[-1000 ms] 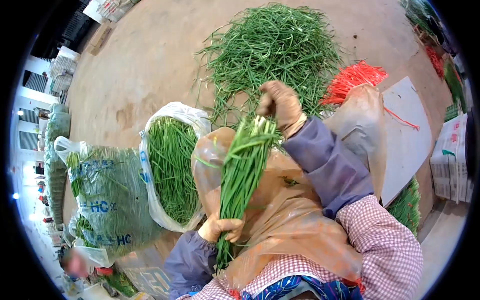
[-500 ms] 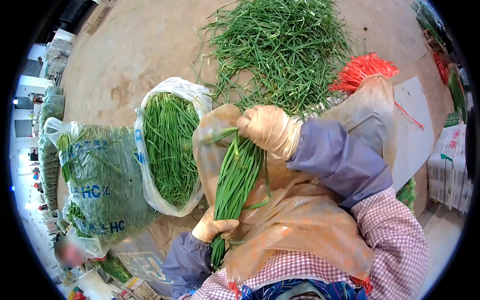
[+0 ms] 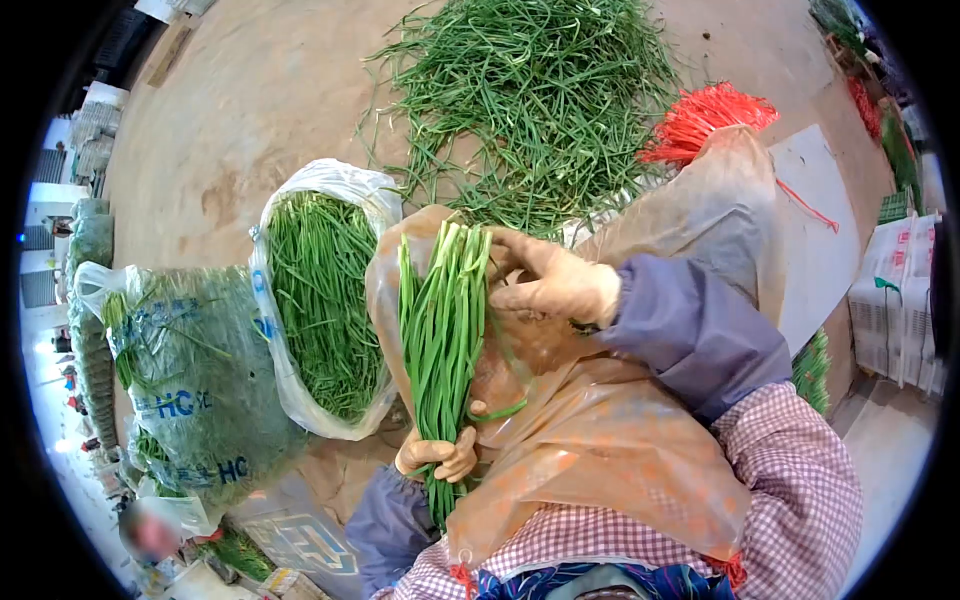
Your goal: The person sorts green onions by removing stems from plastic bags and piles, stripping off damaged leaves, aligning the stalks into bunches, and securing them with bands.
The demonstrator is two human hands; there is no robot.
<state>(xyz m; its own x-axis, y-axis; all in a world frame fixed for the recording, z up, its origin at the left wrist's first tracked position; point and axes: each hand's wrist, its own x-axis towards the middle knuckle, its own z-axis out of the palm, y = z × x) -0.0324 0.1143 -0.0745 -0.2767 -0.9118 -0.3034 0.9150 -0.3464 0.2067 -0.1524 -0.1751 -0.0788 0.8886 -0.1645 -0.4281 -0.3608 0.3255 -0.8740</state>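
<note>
A bunch of long green chives (image 3: 440,335) stands nearly upright over my lap, its pale cut ends at the top. My left hand (image 3: 440,455), in a tan glove, wraps round its lower part, with leaf tips hanging below the fist. Beside the upper end, on the right, is my gloved right hand (image 3: 560,283), its fingers apart and slightly bent. Whether its fingertips touch the stalks I cannot tell. One loose leaf (image 3: 505,410) sticks out sideways from the bunch. Under both hands a translucent orange-brown plastic apron (image 3: 600,450) covers my lap.
A white plastic bag (image 3: 275,330) packed with chives stands at the left, beside a fuller printed bag (image 3: 200,375). Ahead lies a loose heap of chives (image 3: 530,110). Red ties (image 3: 710,120) lie by my right knee, near a pale board (image 3: 820,230). Wrapped white crates (image 3: 895,305) stand far right.
My right hand has released the top of the bunch, opened and shifted slightly right and down. The bunch is more upright, its pale ends now showing. My left hand still grips it.
</note>
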